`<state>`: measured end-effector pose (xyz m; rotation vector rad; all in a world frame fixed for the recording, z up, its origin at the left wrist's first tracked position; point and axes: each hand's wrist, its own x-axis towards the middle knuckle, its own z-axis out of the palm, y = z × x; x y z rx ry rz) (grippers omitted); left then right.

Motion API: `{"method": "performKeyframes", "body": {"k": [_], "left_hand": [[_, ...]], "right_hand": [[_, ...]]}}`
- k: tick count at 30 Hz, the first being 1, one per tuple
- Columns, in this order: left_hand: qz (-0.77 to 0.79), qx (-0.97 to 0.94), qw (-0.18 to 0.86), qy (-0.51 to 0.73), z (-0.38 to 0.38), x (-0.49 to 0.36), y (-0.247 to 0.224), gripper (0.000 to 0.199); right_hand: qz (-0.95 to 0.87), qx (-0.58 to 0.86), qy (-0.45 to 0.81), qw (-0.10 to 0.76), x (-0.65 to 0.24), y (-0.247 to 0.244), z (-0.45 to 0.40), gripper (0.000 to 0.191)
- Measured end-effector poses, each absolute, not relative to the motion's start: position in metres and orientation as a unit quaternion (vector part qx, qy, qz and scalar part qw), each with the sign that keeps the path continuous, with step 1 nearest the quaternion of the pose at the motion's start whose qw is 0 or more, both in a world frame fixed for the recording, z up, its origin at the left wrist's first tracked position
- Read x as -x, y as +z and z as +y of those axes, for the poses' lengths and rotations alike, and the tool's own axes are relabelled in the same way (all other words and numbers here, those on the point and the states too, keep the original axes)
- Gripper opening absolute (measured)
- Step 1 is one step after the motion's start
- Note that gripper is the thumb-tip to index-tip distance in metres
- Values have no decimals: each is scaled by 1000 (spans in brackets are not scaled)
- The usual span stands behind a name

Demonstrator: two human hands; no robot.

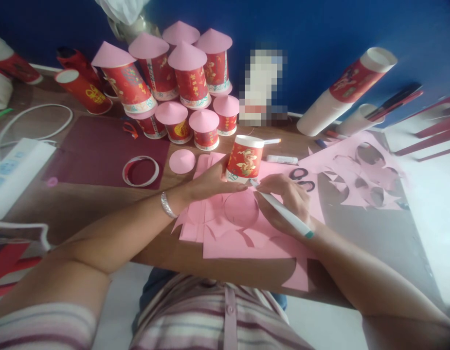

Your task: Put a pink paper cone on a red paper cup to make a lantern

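Note:
My left hand (213, 181) grips a short red paper tube (244, 156) with gold figures and a white lower band, holding it a little tilted above the pink paper. Green marks show on part of that band. In my right hand (288, 198) is a white marker pen (288, 216) with a green end; its tip meets or nearly meets the tube's white band. Under both hands lie pink paper sheets (228, 245) with circles drawn and cut in them. Scissors with black handles (302, 180) rest on the paper by my right hand.
Several red tubes with pink cone tops (190, 82) stand at the back. A pink cone (182, 161) and a white ring (140, 171) lie left of my hands. A glue stick (282, 159), tall tubes (347, 90), a pen cup (359, 119) and cut pink scraps (356, 170) are rightward.

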<state>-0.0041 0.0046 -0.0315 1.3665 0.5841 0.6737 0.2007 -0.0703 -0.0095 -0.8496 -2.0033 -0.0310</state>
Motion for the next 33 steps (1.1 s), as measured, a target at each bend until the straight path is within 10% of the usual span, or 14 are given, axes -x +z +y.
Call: {"method": "performKeyframes", "body": {"k": [33], "left_hand": [[274, -627, 672, 282, 5, 6, -35, 67]], "right_hand": [[-820, 331, -5, 467, -201, -9, -67, 19]]}}
